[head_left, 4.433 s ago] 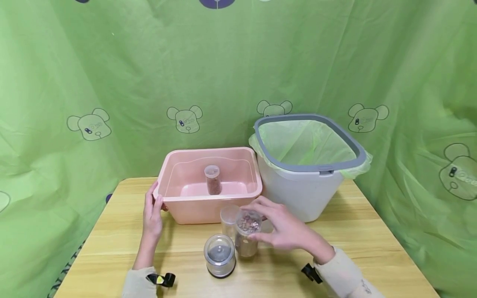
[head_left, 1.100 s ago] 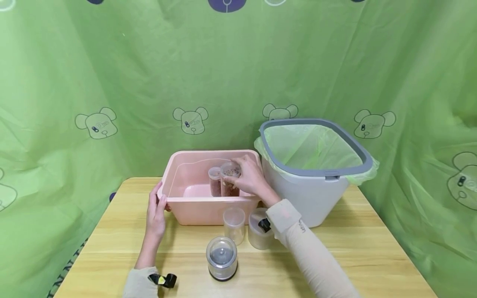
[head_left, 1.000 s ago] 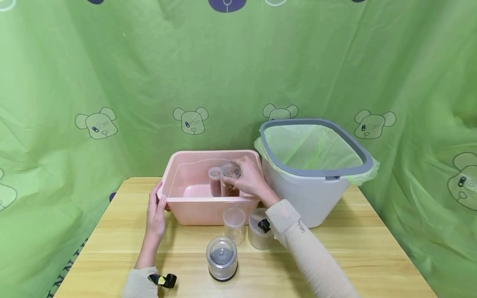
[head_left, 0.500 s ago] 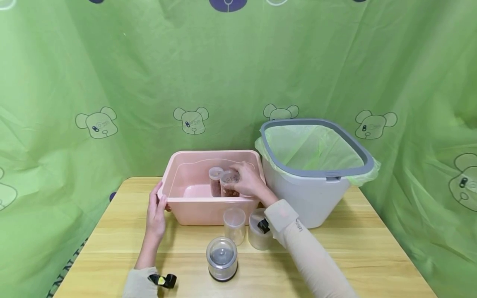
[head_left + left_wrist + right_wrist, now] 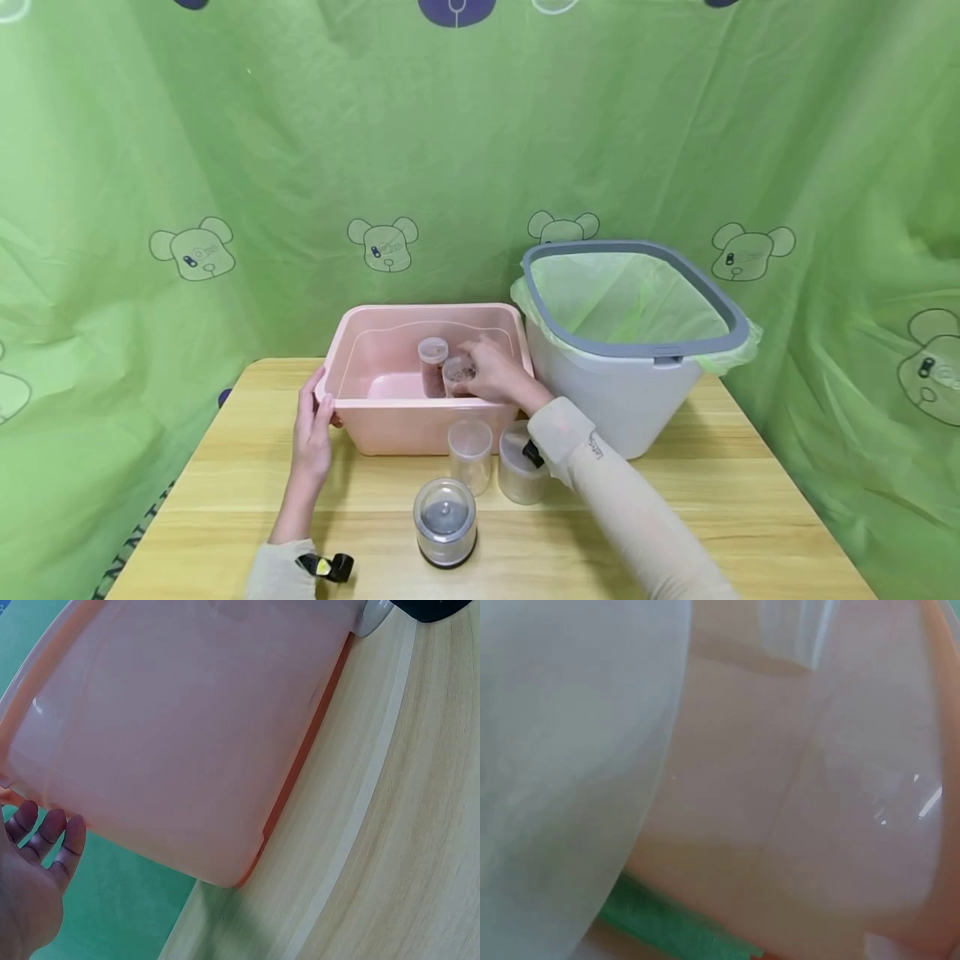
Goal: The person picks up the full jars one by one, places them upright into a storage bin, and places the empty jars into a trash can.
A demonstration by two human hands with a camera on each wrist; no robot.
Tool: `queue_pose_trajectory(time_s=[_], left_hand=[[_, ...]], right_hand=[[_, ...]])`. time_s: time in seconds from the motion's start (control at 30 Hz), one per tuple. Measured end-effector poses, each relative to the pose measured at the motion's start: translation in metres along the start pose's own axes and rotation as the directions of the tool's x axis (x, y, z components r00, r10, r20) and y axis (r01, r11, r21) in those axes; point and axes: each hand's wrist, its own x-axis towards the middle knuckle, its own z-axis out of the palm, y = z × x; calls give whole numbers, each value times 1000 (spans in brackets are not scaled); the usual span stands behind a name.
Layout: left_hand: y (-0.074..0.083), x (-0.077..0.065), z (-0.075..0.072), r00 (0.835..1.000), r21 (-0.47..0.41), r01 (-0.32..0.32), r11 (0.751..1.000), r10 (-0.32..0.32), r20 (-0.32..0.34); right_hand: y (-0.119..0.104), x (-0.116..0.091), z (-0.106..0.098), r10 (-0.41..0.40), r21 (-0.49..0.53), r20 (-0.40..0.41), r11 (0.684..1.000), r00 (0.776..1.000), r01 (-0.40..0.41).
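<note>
My left hand (image 5: 311, 431) grips the left front corner of a pink plastic basin (image 5: 420, 427), thumb on the near side. The left wrist view shows the fingertips (image 5: 51, 829) against the wall of the basin below its rim. Inside the basin, my right hand (image 5: 491, 371) holds a clear jar with brown bits (image 5: 458, 372), low down behind the front wall. A narrower lidded jar (image 5: 432, 367) with reddish-brown contents stands upright just left of it. The right wrist view shows mostly the basin's pink surface (image 5: 780, 787) and a large pale translucent shape at left.
On the table before the basin stand a clear jar (image 5: 470, 458), a frosted jar (image 5: 517, 479) partly under my right cuff, and a jar with a dark grey lid (image 5: 445, 521). A white bin (image 5: 600, 392) with a green liner stands against the basin's right side.
My right hand has carried the jar with brown bits from the table into the basin and lowered it there beside the narrower jar. The left hand keeps its place on the basin.
</note>
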Motion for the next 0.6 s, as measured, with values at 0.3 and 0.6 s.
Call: queue_pose_trajectory(time_s=[0.3,0.6], left_hand=[[0,0,0,1000,-2,14,1000,-14,-1],[1,0,0,1000,5,9,1000,-9,0]], right_hand=[[-2,3,2,-32,17,57,999,998,31],[-3,4,1,-60,-38,120,997,991,65]])
